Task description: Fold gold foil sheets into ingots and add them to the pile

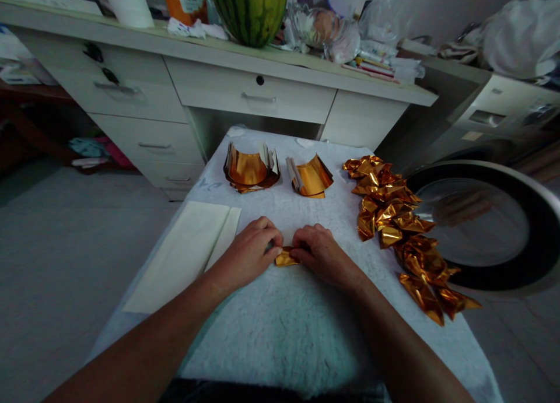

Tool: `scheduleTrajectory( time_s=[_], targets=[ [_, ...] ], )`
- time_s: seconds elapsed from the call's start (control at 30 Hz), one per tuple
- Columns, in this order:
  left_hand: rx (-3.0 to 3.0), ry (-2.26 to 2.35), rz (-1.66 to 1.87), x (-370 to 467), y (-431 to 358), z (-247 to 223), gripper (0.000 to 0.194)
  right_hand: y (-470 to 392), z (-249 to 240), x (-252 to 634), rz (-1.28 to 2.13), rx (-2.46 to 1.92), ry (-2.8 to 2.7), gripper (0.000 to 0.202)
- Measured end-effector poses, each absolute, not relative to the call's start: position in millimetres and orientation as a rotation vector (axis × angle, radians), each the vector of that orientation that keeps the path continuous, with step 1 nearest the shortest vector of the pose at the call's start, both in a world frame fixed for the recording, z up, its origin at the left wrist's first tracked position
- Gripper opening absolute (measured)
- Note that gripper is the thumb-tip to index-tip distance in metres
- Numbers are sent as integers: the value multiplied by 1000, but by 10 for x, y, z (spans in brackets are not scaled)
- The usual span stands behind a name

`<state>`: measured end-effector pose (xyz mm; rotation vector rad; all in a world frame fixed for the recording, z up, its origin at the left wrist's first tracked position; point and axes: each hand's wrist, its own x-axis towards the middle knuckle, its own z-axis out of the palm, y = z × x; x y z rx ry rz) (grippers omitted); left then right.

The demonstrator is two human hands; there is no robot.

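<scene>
Both hands meet over a small strip of gold foil paper (287,257) near the middle of the cloth-covered table (280,333). My left hand (256,245) pinches its left end between thumb and fingers. At the other end, my right hand (321,254) is closed on the foil with curled fingers. Beyond the hands stand two curved stacks of gold foil sheets, a larger stack (249,168) on the left and a smaller stack (311,177) on the right. Folded gold foil pieces (389,210) lie heaped along the table's right side.
Pale paper sheets (184,245) lie by my left forearm. Behind the table is a white desk (258,97) with drawers, bearing a cut watermelon (251,12) and plastic bags. An open round washing-machine door (536,228) stands close to the table's right edge.
</scene>
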<state>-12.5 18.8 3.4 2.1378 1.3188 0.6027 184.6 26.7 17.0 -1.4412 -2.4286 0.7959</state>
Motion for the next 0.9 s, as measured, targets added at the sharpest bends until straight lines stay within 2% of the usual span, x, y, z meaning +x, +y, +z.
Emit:
scheduleTrajectory(
  time_s=[0.4, 0.6, 0.9],
  targets=[
    [2196, 1473, 643, -162, 203, -24, 24, 279, 158, 1847, 770, -1443, -2461, 10],
    [2265, 1687, 577, -122, 208, -13, 10, 276, 136, 1848, 758, -1427, -2441, 9],
    [2234, 1642, 553, -104, 250, -61, 8, 277, 144, 1830, 747, -1441, -2435, 11]
  ],
)
